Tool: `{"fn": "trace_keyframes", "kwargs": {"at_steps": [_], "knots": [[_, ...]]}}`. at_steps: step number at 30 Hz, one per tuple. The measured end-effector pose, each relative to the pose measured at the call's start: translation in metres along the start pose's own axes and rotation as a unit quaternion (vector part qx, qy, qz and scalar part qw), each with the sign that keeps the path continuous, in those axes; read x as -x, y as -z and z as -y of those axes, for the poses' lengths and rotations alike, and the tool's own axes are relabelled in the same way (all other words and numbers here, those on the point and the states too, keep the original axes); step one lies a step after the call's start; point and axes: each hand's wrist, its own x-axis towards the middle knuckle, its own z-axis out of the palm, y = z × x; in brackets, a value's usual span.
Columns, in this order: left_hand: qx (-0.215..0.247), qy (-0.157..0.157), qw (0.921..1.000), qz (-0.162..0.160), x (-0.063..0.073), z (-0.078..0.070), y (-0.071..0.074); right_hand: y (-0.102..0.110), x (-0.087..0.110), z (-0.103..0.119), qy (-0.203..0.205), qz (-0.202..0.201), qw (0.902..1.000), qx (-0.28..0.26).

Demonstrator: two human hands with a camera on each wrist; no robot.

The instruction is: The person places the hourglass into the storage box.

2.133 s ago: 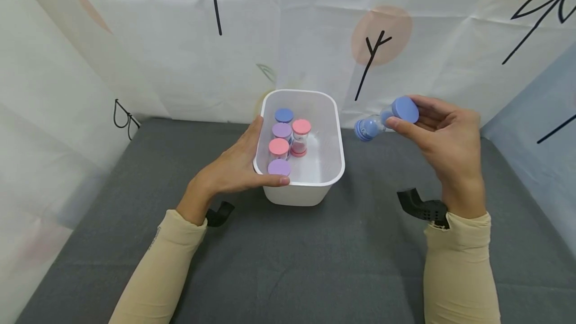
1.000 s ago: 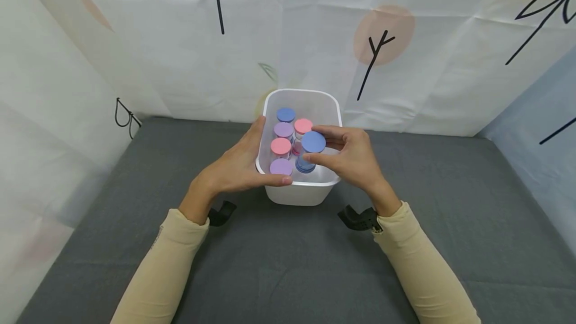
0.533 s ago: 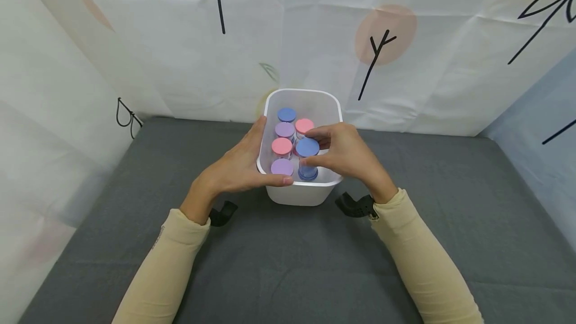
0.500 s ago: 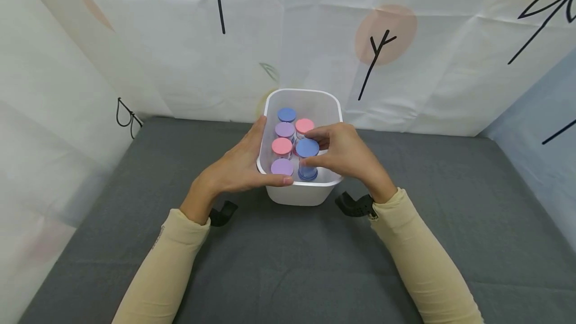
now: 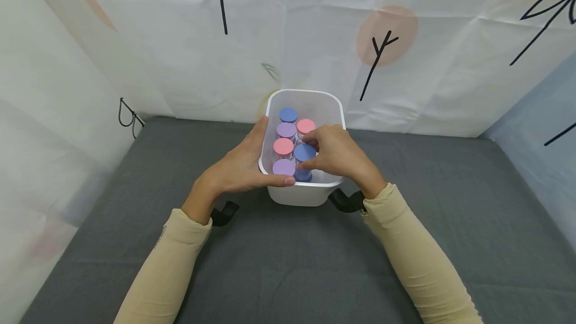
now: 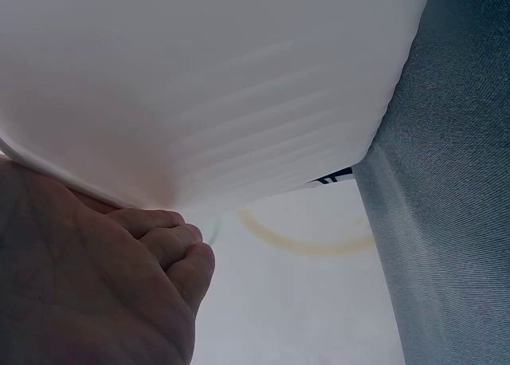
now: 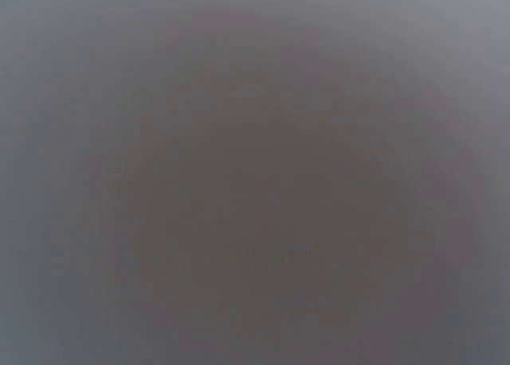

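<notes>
A white plastic bin holds several small sand timers with coloured end caps. My right hand reaches over its right rim and grips a blue sand timer upright in the near part of the bin. My left hand rests against the near-left corner, thumb along the front rim and fingers along the outer left wall. Around the blue timer stand a pink timer, two purple ones, including the nearest purple timer, another pink timer behind, and another blue timer at the back.
The bin stands near the back of a table under a dark grey cloth. A white printed curtain hangs right behind it and along the left side. The right wrist view is only a grey blur.
My right hand has carried the blue sand timer from right of the bin into it, turned it upright and lowered it beside the others. My left hand has stayed at the corner.
</notes>
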Motion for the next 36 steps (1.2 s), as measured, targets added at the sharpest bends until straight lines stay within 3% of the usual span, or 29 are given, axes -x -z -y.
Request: {"fn": "trace_keyframes", "kwargs": {"at_steps": [15, 28, 32, 36], "knots": [[-0.001, 0.006, 1.0000, 0.000, 0.001, -0.001, 0.001, -0.002, 0.000, 0.002, -0.003, 0.003, 0.9994, 0.034], [-0.006, 0.007, 1.0000, 0.000, 0.000, 0.000, 0.001, -0.003, 0.003, 0.004, -0.019, 0.006, 0.9995, 0.023], [-0.015, 0.015, 0.9998, -0.001, 0.001, 0.000, 0.001, -0.002, 0.006, 0.002, -0.015, -0.004, 0.9999, 0.004], [-0.044, 0.034, 0.9984, 0.000, 0.003, -0.001, 0.001, 0.001, 0.015, -0.005, -0.008, -0.048, 0.9960, -0.076]]}}
